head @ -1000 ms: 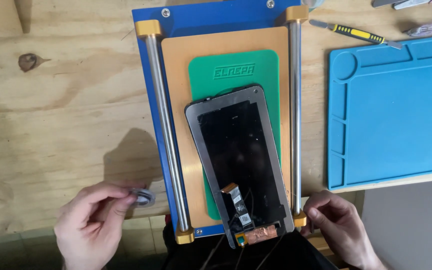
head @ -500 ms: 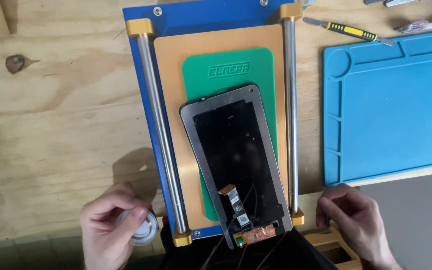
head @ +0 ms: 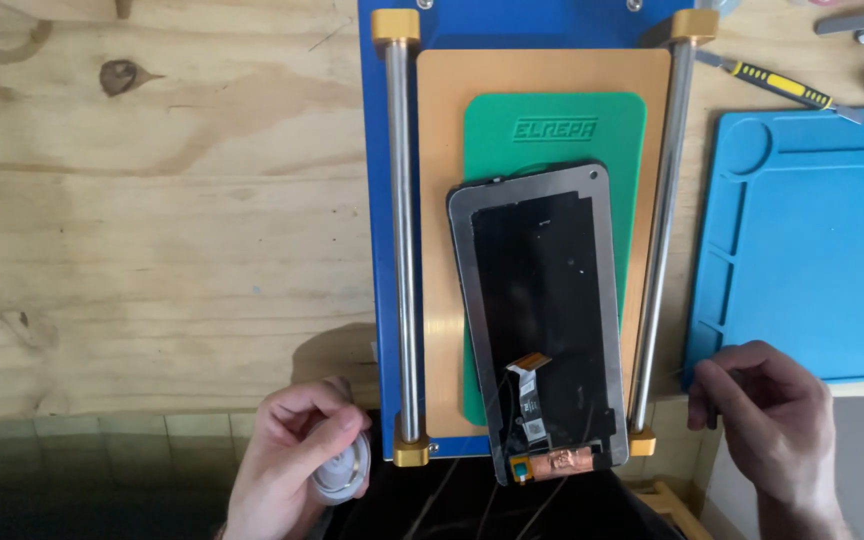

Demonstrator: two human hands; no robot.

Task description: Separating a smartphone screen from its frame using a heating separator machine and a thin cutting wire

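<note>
On the wooden bench, left hand curls around a white spool.

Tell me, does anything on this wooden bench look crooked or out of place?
Yes. The dark phone screen panel with a grey frame lies askew on the green rubber pad, tilted against the two steel rods, its lower end with the copper strip hanging past the blue base plate.

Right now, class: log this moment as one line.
left hand: holds spool | right hand: pinched, contents unclear | screen: on green mat
</note>
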